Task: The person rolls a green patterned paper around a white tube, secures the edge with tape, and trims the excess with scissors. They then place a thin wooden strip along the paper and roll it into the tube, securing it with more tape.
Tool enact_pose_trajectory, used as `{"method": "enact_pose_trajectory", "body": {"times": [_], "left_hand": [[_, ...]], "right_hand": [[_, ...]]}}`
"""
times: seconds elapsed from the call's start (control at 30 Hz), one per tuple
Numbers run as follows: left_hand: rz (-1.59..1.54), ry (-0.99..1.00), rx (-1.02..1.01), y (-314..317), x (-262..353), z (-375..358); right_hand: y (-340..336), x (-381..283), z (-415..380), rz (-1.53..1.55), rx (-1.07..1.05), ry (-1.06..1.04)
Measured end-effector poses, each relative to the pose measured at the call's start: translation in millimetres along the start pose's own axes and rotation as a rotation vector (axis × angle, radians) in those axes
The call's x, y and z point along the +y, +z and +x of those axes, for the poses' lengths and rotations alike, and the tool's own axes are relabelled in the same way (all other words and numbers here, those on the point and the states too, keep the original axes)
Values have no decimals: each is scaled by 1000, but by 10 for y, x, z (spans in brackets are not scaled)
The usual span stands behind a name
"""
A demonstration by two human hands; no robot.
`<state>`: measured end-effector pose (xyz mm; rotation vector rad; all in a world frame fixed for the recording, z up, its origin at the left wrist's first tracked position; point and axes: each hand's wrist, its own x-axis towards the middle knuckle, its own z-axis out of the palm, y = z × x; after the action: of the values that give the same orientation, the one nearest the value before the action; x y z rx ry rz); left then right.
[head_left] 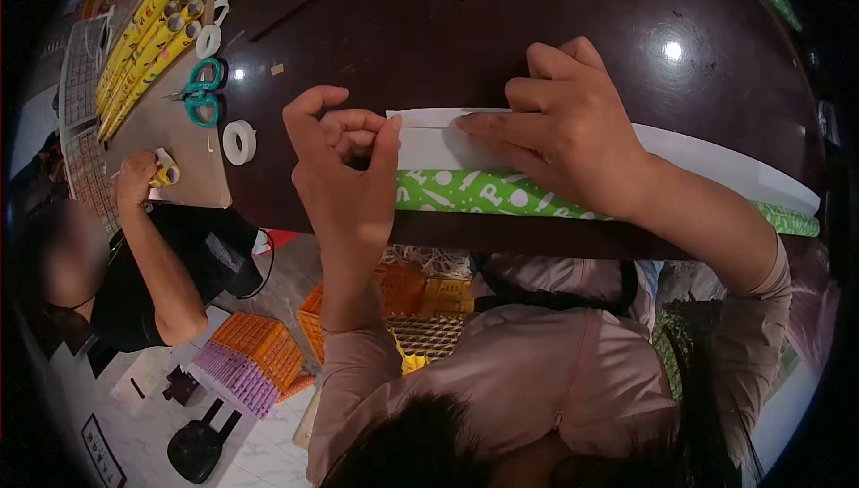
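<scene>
The person's right hand [559, 130] lay flat, fingers spread, pressing down on a long box wrapped in paper [716, 161] whose white underside faced up, with green patterned print showing along its near edge. The left hand [344, 166] stood just beside the box's end, thumb and forefinger pinched on the white paper's corner, the other fingers curled in; whether a bit of tape sat between the fingertips could not be told. Both rested on a dark round table [501, 32]. Well beyond the left hand lay a roll of tape [239, 142] and green-handled scissors [202, 91]. Farther out that side, a co-worker's hand [136, 177] gripped a small yellow and white object.
</scene>
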<state>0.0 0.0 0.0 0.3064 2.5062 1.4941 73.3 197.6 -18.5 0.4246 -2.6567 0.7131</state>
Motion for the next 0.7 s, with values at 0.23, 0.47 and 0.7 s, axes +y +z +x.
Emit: {"method": "enact_pose_trajectory", "body": {"times": [0.23,0.47,0.7], "left_hand": [[53,26,-1,4,17,-2],[65,35,-2,13,1,8],[107,12,9,27,20,11]], "right_hand": [[22,-6,0,-51,50,-8],[-17,-35,-6,-99,-9,2],[-17,-36,0,-116,-12,-4]]}}
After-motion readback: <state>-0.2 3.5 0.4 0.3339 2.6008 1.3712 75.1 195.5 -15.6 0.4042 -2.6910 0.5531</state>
